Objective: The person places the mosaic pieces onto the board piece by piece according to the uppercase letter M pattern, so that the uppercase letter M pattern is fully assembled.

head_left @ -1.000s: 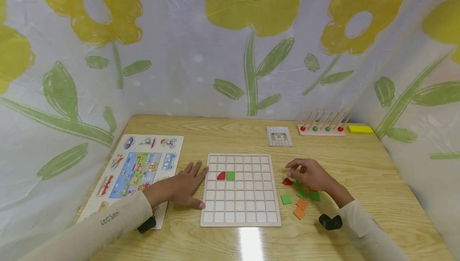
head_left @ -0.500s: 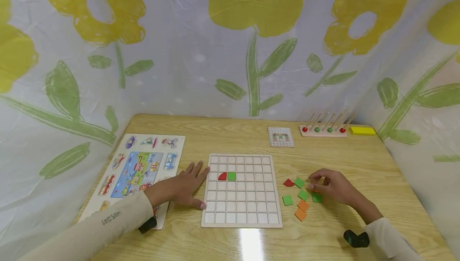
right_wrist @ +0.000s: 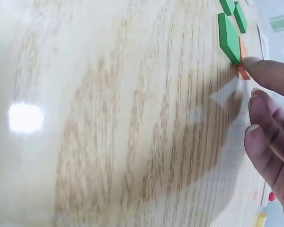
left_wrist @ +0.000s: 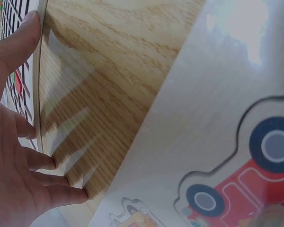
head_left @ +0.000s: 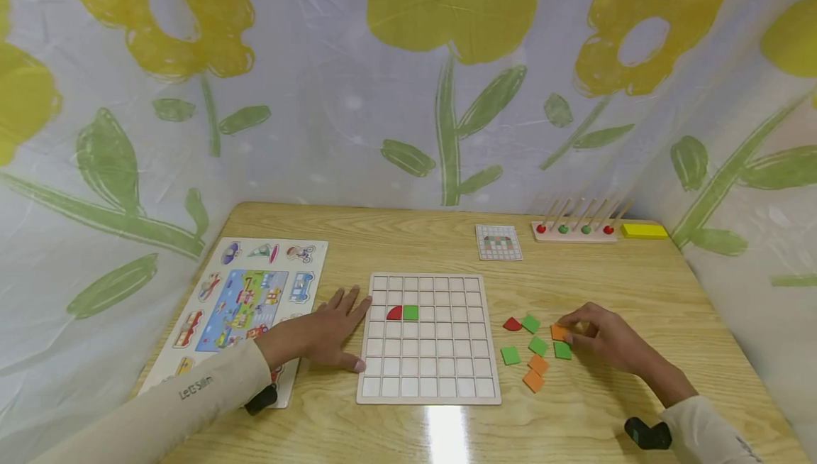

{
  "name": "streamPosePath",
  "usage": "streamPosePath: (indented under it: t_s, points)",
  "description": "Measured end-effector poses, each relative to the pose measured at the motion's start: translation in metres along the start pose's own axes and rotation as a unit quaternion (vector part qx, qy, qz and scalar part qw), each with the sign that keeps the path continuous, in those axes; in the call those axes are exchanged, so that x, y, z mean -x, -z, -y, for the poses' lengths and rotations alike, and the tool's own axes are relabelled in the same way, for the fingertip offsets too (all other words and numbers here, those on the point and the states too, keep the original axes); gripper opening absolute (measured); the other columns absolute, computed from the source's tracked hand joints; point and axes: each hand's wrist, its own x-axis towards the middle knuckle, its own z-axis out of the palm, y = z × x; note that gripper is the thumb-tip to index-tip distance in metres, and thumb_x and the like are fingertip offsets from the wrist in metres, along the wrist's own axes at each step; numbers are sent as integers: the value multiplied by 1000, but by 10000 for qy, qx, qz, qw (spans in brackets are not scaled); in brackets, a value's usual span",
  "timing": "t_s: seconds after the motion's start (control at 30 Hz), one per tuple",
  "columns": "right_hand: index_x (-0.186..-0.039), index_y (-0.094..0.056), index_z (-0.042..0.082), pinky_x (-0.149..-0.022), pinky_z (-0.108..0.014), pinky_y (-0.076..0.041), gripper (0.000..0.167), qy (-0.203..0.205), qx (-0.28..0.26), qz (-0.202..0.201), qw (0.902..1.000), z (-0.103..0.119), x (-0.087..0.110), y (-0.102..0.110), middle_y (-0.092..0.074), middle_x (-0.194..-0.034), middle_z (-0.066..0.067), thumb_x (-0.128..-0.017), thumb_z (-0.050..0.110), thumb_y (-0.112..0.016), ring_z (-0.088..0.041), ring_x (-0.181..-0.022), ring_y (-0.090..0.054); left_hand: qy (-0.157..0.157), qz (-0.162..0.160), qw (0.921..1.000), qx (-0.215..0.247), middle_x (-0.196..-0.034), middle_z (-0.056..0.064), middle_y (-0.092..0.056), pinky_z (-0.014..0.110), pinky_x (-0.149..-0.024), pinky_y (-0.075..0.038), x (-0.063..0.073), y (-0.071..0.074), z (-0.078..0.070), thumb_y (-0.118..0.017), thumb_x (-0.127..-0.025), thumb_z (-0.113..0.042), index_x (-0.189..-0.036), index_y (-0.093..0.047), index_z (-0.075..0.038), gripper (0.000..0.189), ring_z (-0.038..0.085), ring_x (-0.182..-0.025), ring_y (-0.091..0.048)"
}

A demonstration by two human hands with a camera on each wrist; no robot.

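Orange flat square tile (head_left: pixel 558 332) is lying just left of the right hand (head_left: pixel 611 340), the nearer one, between it and the pale wooden grid board (head_left: pixel 428 401); no long axis. Right fingertips are touching its right side; cannot tell if pinching. Left hand (head_left: pixel 328 333) is spreading flat, touching the board's left edge, gripping nothing. Fingers are covering the tile's edge; right-wrist view is showing just an orange sliver behind a green square tile (right_wrist: pixel 228 39).

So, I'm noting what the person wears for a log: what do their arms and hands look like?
The left sleeve and right sleeve are long and pale beige, with dark lettering on the left one. A small black piece shows at the left wrist, another at the right. Left hand and right hand wear no gloves.
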Motion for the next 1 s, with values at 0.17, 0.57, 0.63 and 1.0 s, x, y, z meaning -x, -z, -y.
streamPosePath:
  t_s: [0.17,0.57,0.63,1.0]
  points:
    - [-115,-74,7,-59,-23,-44,23,21,85,-35,10000,1,-3,-2,-62,-105,-8,-93,14,-72,-1,-66,-45,-2,32,10000,8,-167,24,-2,67,-116,-24,1,1,0,-69,-82,-69,-163,-11,-9,116,51,-152,-5]
    - [-104,-75,12,-60,-22,-39,17,-120,351,-107,9993,5,-8,-6,-61,-100,-2,-88,18,-77,-4,-69,-40,34,12,10000,-45,-168,23,-3,66,-116,-25,1,1,-2,-69,-82,-69,-163,-12,-10,115,50,-152,-6]
    - [-108,-75,10,-59,-23,-39,21,-153,290,-47,9995,6,-9,-6,-60,-100,-3,-89,18,-76,-4,-68,-40,26,13,10000,-34,-167,23,-4,66,-116,-25,2,2,-3,-69,-81,-69,-163,-12,-10,115,50,-152,-6]
    - [-113,-76,4,-63,-22,-44,24,162,90,-1,9998,4,-10,-7,-61,-104,-6,-91,12,-73,-2,-77,-46,23,16,10000,-77,-168,23,-3,65,-116,-25,1,1,-1,-67,-81,-71,-163,-11,-10,116,50,-152,-6]
